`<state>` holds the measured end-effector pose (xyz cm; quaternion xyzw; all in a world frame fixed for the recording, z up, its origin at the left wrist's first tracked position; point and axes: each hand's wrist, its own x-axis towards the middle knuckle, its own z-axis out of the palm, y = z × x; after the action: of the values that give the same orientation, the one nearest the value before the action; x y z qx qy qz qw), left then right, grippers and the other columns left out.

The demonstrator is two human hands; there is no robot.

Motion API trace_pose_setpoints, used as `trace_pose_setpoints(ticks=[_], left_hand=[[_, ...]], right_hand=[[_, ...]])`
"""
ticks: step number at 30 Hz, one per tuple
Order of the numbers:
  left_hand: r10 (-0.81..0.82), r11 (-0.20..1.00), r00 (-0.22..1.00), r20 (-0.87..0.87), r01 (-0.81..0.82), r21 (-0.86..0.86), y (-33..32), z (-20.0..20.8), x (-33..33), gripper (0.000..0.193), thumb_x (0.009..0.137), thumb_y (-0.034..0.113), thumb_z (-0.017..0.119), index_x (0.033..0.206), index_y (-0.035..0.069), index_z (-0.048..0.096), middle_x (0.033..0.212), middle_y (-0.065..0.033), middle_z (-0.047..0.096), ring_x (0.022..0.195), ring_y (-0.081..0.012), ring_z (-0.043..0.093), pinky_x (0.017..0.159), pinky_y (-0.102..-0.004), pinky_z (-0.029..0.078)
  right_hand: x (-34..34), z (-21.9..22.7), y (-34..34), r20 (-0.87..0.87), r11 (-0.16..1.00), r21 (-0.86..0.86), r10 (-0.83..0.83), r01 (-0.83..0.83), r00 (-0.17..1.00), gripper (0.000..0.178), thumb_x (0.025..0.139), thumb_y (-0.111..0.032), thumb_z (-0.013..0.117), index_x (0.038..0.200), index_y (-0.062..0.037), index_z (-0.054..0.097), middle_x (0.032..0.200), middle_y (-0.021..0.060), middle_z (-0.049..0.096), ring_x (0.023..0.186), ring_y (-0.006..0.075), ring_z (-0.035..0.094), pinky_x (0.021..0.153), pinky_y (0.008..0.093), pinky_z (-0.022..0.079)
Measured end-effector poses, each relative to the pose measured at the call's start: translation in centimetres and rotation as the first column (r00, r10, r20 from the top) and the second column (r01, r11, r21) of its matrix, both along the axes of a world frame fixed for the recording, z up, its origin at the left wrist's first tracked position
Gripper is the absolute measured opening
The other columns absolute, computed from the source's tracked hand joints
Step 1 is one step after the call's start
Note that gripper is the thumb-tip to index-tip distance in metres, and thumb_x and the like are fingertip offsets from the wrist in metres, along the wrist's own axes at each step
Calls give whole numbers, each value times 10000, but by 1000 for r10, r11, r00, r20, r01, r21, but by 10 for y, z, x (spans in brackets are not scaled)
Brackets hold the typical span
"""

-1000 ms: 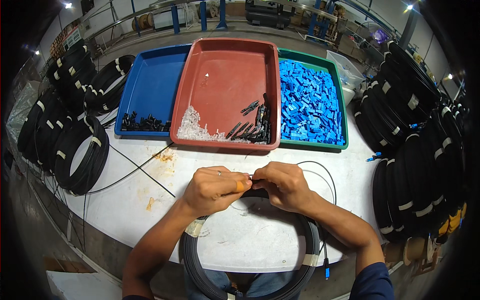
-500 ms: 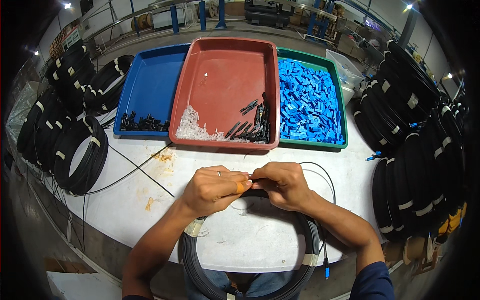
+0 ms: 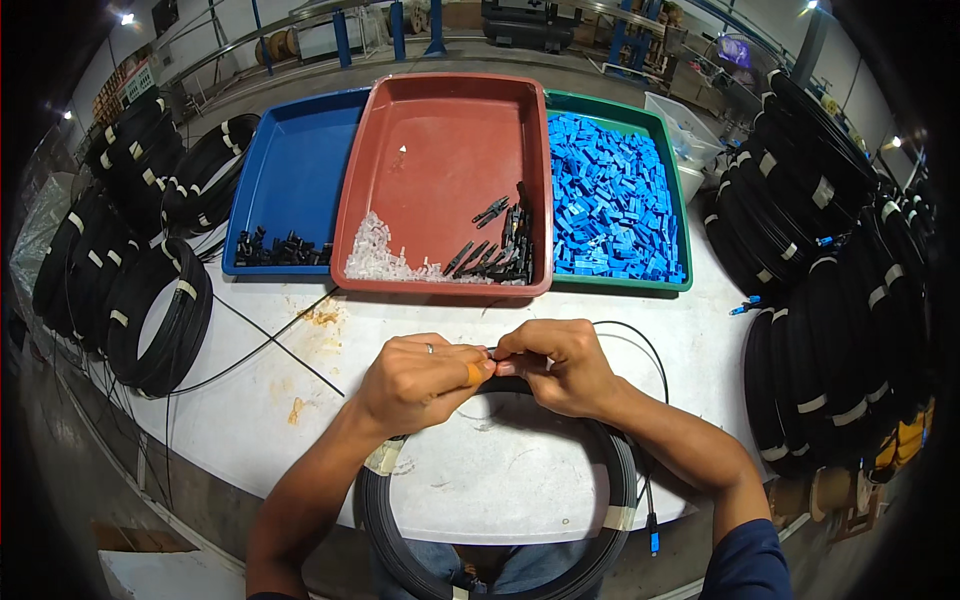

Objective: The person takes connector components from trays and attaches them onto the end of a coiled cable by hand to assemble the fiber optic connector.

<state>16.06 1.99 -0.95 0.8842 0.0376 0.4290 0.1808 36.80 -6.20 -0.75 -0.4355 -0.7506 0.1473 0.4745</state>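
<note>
Over the far rim of a taped coil of black cable [image 3: 378,520], my two hands meet fingertip to fingertip. My left hand [image 3: 425,382], with a ring and an orange wrap on one finger, is closed in a pinch. My right hand [image 3: 560,365] pinches from the other side. Between the fingertips shows a bit of a small dark piece, mostly hidden, and I cannot make out its kind. From the coil a loose cable end with a blue connector [image 3: 654,535] hangs past the table's front edge, right of the coil.
Beyond my hands stand a blue tray [image 3: 290,150] with black parts, a red tray [image 3: 440,140] with clear and black pieces, and a green tray [image 3: 665,130] full of blue pieces. Black cable coils [image 3: 160,315] stack at left, more coils [image 3: 830,370] at right. Loose cables cross the table's left.
Both hands stay pinched together at nearly the same place, with only slight finger movement. The whole view has shifted a little.
</note>
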Motion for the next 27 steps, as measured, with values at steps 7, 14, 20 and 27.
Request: trace_pose_setpoints(ticks=[7, 14, 20, 27], left_hand=[[29, 956, 1000, -2, -28, -291, -2, -2, 2, 102, 756, -10, 848, 831, -10, 779, 823, -135, 781, 706, -222, 769, 659, -292, 604], [18, 997, 1000, 0, -18, -79, -1, -1, 1, 103, 749, -11, 850, 822, -3, 777, 821, -131, 780, 679, -223, 761, 642, -293, 601], [7, 994, 1000, 27, -4, -112, 1, 0, 3, 110, 744, -16, 846, 828, 0, 776, 823, -127, 781, 711, -224, 770, 659, -291, 607], [50, 997, 999, -1, -50, -59, -2, -2, 0, 105, 757, 15, 838, 845, 23, 780, 858, -118, 784, 691, -213, 756, 629, -296, 595]], right_hand=[[4, -1, -1, 137, 984, 179, -20, -5, 990, 165, 766, 70, 764, 908, -6, 726, 793, 110, 733, 669, 250, 716, 595, 333, 559], [1, -3, 0, 56, 996, 91, -4, -1, 998, 196, 750, 42, 758, 931, -21, 718, 752, 114, 708, 657, 274, 703, 575, 363, 549], [5, -3, -1, 148, 990, 136, -42, 22, 988, 183, 772, 24, 777, 941, -11, 715, 764, 132, 712, 632, 280, 692, 573, 348, 541], [3, 1, -1, -19, 992, -125, -22, 19, 1000, 187, 790, -11, 815, 953, -10, 722, 766, 124, 713, 636, 237, 697, 572, 330, 526]])
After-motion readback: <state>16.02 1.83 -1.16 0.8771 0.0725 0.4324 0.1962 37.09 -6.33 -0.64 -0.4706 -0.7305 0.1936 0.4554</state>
